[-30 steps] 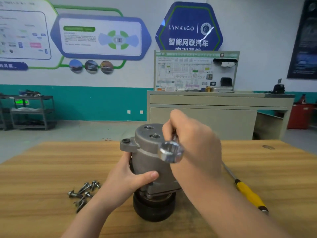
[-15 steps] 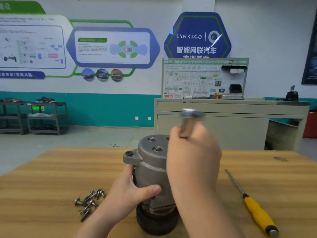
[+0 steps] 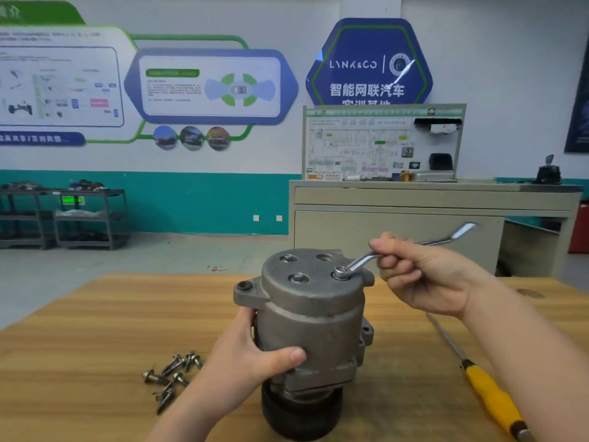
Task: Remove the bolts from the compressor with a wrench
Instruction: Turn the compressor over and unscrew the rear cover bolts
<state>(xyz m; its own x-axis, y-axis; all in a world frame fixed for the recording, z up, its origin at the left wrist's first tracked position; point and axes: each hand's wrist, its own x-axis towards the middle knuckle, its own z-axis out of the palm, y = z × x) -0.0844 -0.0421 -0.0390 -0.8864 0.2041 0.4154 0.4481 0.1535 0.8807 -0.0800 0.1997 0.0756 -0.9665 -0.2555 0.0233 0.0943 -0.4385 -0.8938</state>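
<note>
The grey cast-metal compressor [image 3: 314, 317] stands upright on its black pulley end near the front of the wooden tabletop [image 3: 79, 330] and serves as the reference for all positions below. Left of the compressor's base, a loose cluster of removed silver flanged bolts [image 3: 170, 376] lies on the tabletop. The left hand [image 3: 245, 355] grips the compressor's left flank, thumb across the front of the housing, bracing it against rotation. On the compressor's top face two hex bolts [image 3: 298, 277] remain seated left of centre, and one hole toward the rear appears open. At the right edge of that face, the ring end of the bright steel offset wrench [image 3: 360, 261] sits over a further bolt head; the right hand [image 3: 427, 272], to the right of the compressor, is curled around the wrench shank. To perform this step well, confirm that the ring is fully down and level on the hex before loading, pull in a smooth arc rather than jerking, and maintain the left-hand brace so the body does not twist or tip on its pulley. Right of the compressor a yellow-handled screwdriver [image 3: 490, 400] lies on the tabletop. On the wall behind the compressor, a blue hexagonal sign [image 3: 369, 62] reads "LYNK&CO" above "智能网联汽车"; the lower line is cut off, and the other panels' text is too small to read.
</note>
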